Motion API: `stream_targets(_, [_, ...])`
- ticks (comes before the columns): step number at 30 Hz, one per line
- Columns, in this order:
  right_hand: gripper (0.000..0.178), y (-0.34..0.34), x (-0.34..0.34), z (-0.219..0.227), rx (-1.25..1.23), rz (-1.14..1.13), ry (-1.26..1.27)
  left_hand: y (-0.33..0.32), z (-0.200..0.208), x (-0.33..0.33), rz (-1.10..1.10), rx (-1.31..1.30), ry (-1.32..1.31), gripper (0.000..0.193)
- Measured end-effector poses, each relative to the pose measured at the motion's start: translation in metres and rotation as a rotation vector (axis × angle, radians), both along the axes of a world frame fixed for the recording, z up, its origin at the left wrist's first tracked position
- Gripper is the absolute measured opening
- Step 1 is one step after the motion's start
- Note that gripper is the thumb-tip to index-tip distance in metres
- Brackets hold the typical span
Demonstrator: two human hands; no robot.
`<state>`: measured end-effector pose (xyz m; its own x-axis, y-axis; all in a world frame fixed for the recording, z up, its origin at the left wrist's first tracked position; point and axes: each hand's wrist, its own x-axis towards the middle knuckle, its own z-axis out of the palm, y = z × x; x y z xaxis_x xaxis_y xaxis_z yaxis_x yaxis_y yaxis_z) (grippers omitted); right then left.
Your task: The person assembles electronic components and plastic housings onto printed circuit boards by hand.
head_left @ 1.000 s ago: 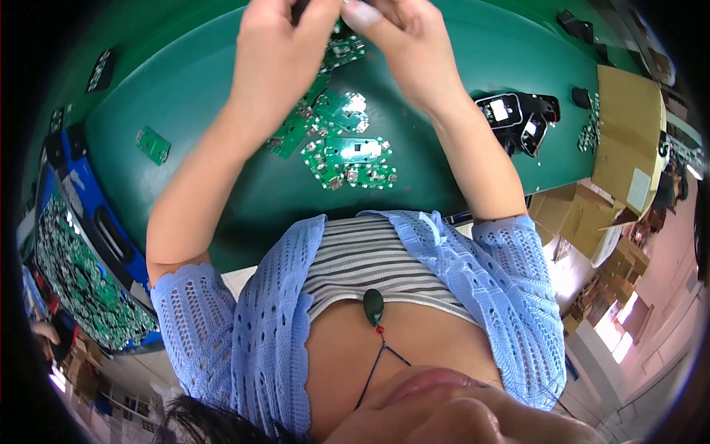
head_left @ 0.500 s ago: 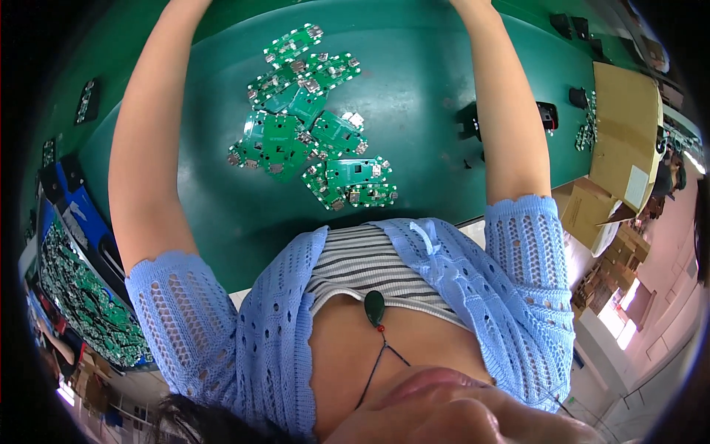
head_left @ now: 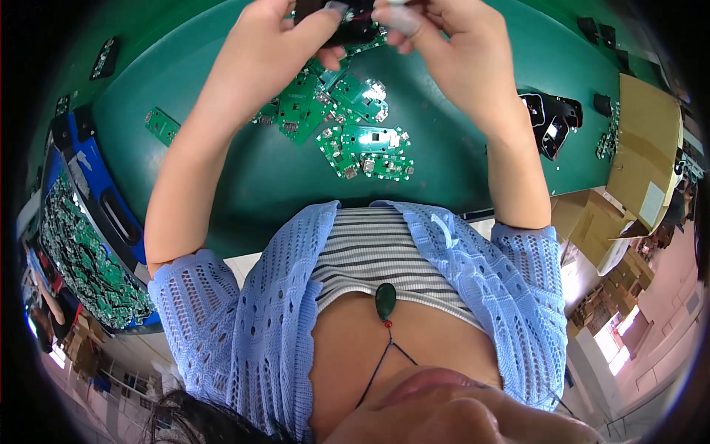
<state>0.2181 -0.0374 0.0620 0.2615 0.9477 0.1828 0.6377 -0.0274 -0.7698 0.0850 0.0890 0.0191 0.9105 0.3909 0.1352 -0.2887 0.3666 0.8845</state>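
Observation:
Near the top edge, my left hand [head_left: 270, 55] grips a dark, glossy plastic case [head_left: 358, 24], with the thumb pressed on its near side. My right hand [head_left: 462, 55] is closed at the case's right side, its fingers pinched together. What sits between those fingers is too small and blurred to name; a thin reddish line shows beside them. Both hands have pale wraps on a fingertip. Below the hands lies a loose pile of green circuit boards [head_left: 299, 111], partly covered by my left hand. A single circuit board [head_left: 161, 126] lies beside my left forearm.
Several black plastic cases [head_left: 555, 126] lie right of my right forearm. A blue bin [head_left: 89, 174] full of green boards [head_left: 92, 251] stands at the left. Cardboard boxes [head_left: 643, 140] stand at the right edge of the green table [head_left: 436, 163].
Both hands have come back from beyond the top edge into view, with the dark case between them. A single board now shows by my left forearm, and more black cases at right.

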Motion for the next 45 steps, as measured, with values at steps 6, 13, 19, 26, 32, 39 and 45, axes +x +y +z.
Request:
stream_targets(6, [0.027, 0.010, 0.007, -0.027, 0.455, 0.033, -0.077, -0.004, 0.006, -0.058, 0.272, -0.108, 0.486, 0.025])
stream_targets(13, [0.025, -0.003, 0.001, -0.060, -0.089, -0.023, -0.630, -0.032, -0.004, -0.061, 0.368, -0.371, 0.374, 0.025])
stream_targets(19, [0.025, -0.022, -0.016, -0.031, 0.046, -0.270, 0.592, -0.035, -0.006, -0.057, 0.407, -0.336, 0.379, 0.020])
stream_targets(26, [0.027, -0.032, -0.047, -0.012, 0.144, -0.112, 1.001, -0.049, 0.002, -0.045, 0.459, -0.392, 0.357, 0.017])
stream_targets(32, [0.027, -0.030, -0.048, -0.011, 0.088, -0.144, 0.997, -0.055, 0.006, -0.044, 0.433, -0.373, 0.341, 0.017])
stream_targets(39, [0.026, -0.029, -0.045, -0.019, 0.044, -0.238, 0.905, -0.067, 0.011, -0.041, 0.441, -0.405, 0.276, 0.024])
stream_targets(45, [0.024, -0.029, -0.052, -0.027, 0.108, -0.275, 0.354, -0.073, 0.003, -0.037, 0.480, -0.216, 0.344, 0.035])
